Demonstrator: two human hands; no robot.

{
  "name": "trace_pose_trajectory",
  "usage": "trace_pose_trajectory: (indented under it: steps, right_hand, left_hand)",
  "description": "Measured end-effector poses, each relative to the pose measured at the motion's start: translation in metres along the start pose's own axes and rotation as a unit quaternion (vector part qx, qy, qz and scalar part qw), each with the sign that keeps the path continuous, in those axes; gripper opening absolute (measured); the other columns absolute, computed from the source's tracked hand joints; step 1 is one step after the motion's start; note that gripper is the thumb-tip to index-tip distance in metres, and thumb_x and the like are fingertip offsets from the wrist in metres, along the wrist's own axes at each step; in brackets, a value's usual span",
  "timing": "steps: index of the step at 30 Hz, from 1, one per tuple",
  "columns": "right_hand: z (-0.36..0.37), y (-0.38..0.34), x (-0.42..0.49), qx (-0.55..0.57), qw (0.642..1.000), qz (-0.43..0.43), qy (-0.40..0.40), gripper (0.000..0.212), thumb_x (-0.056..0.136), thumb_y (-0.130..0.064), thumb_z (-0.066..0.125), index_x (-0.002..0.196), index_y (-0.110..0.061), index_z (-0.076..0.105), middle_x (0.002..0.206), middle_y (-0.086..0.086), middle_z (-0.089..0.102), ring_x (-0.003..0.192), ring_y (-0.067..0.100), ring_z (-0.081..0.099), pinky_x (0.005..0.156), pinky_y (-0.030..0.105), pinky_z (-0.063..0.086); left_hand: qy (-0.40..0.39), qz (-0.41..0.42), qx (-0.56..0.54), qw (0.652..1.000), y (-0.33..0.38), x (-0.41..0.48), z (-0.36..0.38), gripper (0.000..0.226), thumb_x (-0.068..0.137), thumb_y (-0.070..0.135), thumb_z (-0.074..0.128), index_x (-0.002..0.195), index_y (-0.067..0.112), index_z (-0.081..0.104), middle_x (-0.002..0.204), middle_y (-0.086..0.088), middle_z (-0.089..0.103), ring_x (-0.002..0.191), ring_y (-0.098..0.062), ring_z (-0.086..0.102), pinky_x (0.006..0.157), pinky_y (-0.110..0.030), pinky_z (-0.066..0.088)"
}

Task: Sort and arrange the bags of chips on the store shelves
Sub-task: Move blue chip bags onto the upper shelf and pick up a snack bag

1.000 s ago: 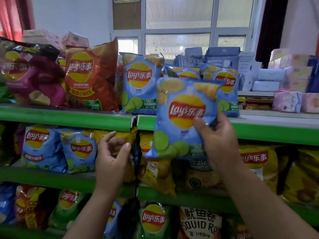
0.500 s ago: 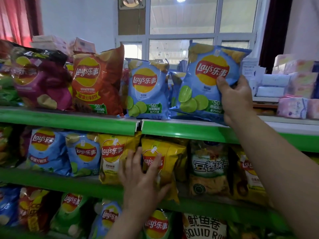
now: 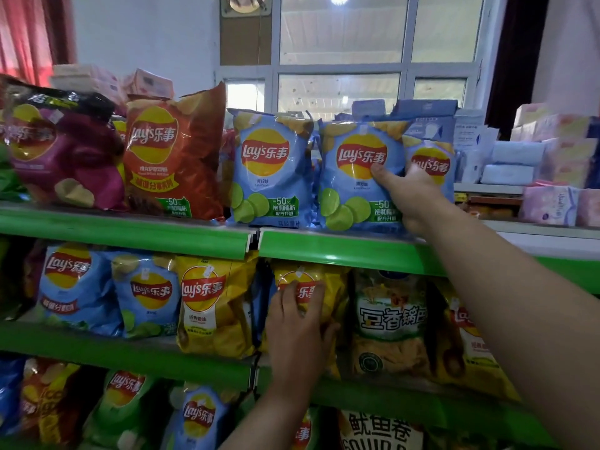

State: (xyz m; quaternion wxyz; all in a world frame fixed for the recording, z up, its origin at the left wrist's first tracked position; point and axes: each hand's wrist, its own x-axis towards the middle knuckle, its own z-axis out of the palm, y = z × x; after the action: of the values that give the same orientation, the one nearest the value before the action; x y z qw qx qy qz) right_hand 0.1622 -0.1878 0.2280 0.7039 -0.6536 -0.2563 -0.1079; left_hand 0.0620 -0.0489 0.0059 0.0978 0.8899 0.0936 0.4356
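Note:
A blue lime-flavour chip bag [image 3: 352,177] stands upright on the top green shelf [image 3: 324,246], between another blue bag [image 3: 271,167] on its left and a third [image 3: 431,164] on its right. My right hand [image 3: 410,196] grips its right edge, thumb across the front. On the middle shelf, my left hand [image 3: 297,326] presses with straight fingers on the front of a yellow chip bag [image 3: 334,297], which it partly hides.
Top shelf left holds an orange bag [image 3: 172,151] and a dark purple bag [image 3: 61,147]. The middle shelf carries blue bags [image 3: 78,287], a yellow bag [image 3: 214,303] and a green-and-yellow snack bag [image 3: 389,323]. Tissue packs [image 3: 548,164] are stacked at right.
My right hand lifted the blue bag from in front of the shelves and set it upright on the top shelf. My left hand moved right onto the yellow bag.

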Motion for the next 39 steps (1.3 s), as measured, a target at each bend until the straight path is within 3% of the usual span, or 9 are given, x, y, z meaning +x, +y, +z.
trace_pose_trajectory:
  steps: [4,7,9,14,17,21,26,32,39]
  right_hand:
    - [-0.002,-0.002,-0.005,-0.040,0.999,-0.003,0.003,0.052,0.089,-0.035,0.069,0.131,-0.014,0.047,0.119,0.007,0.065,0.101,0.024,0.068,0.082,0.039,0.058]
    - [-0.006,-0.004,-0.024,-0.150,0.978,-0.107,0.093,0.064,0.091,-0.042,0.064,0.144,-0.017,0.036,0.134,0.003,0.054,0.113,0.014,0.055,0.095,0.031,0.047]
    - [-0.011,-0.001,-0.051,-0.162,0.953,-0.195,0.163,0.054,0.092,-0.036,0.061,0.139,-0.019,0.042,0.132,0.002,0.054,0.115,0.010,0.054,0.098,0.029,0.047]
    - [-0.034,0.047,-0.141,-0.202,0.883,-0.342,0.249,0.025,0.088,-0.020,0.058,0.113,-0.012,0.057,0.100,0.001,0.059,0.087,0.011,0.057,0.076,0.017,0.047]
    - [-0.042,0.094,-0.175,-0.254,0.912,-0.251,0.204,0.022,0.088,-0.027,0.062,0.107,-0.019,0.055,0.093,-0.007,0.053,0.083,0.013,0.058,0.075,0.010,0.047]
    - [-0.043,0.134,-0.176,-0.262,0.957,-0.005,0.124,0.072,0.079,-0.043,0.075,0.138,-0.018,0.043,0.132,0.003,0.050,0.122,0.023,0.050,0.099,0.043,0.048]
    - [-0.036,0.149,-0.157,-0.211,0.967,0.074,0.120,0.104,0.071,-0.038,0.084,0.152,-0.024,0.020,0.148,0.003,0.041,0.134,0.024,0.042,0.108,0.042,0.039]
    - [-0.036,0.159,-0.152,-0.220,0.959,0.072,0.161,0.091,0.062,-0.046,0.087,0.139,-0.026,0.042,0.132,0.002,0.056,0.123,0.026,0.052,0.098,0.041,0.046]
    - [-0.048,0.159,-0.161,-0.141,0.975,0.017,0.170,0.098,0.059,-0.051,0.085,0.142,-0.032,0.037,0.125,-0.009,0.050,0.117,0.013,0.046,0.093,0.036,0.048]
  left_hand:
    - [0.020,-0.014,-0.005,1.000,0.008,0.000,0.005,0.076,0.069,0.046,0.084,0.135,0.026,0.052,0.133,-0.023,0.052,0.121,-0.043,0.048,0.083,-0.051,0.053]
    - [0.039,-0.005,-0.008,0.999,0.005,0.001,0.006,0.075,0.069,0.047,0.083,0.134,0.024,0.054,0.131,-0.024,0.053,0.118,-0.043,0.049,0.084,-0.050,0.051]
    - [0.054,0.005,-0.004,0.999,-0.001,0.000,0.005,0.075,0.069,0.050,0.082,0.134,0.024,0.054,0.131,-0.023,0.053,0.119,-0.042,0.049,0.086,-0.050,0.050]
    - [0.079,0.014,-0.022,0.997,-0.003,-0.008,-0.004,0.081,0.069,0.054,0.079,0.138,0.024,0.049,0.137,-0.018,0.047,0.126,-0.038,0.042,0.097,-0.052,0.044]
    - [0.096,0.002,-0.052,0.994,-0.011,-0.013,-0.014,0.076,0.072,0.053,0.076,0.137,0.026,0.047,0.138,-0.011,0.042,0.129,-0.030,0.035,0.102,-0.050,0.041]
    - [0.066,0.007,-0.066,0.996,-0.028,-0.020,-0.022,0.077,0.073,0.065,0.068,0.139,0.031,0.046,0.147,-0.008,0.037,0.137,-0.031,0.029,0.106,-0.052,0.037]
    - [-0.022,-0.005,-0.148,0.989,-0.034,-0.024,-0.011,0.090,0.076,0.049,0.077,0.149,0.047,0.025,0.164,0.003,-0.009,0.149,-0.027,-0.005,0.113,-0.053,0.027]
    - [0.046,-0.056,-0.123,0.990,-0.019,-0.014,0.004,0.078,0.077,0.039,0.081,0.145,0.026,0.044,0.158,-0.008,0.024,0.144,-0.030,0.026,0.104,-0.043,0.041]
    - [0.040,-0.012,-0.046,0.998,-0.013,-0.006,0.019,0.073,0.066,0.031,0.089,0.130,0.014,0.057,0.141,-0.025,0.046,0.125,-0.043,0.046,0.094,-0.051,0.049]
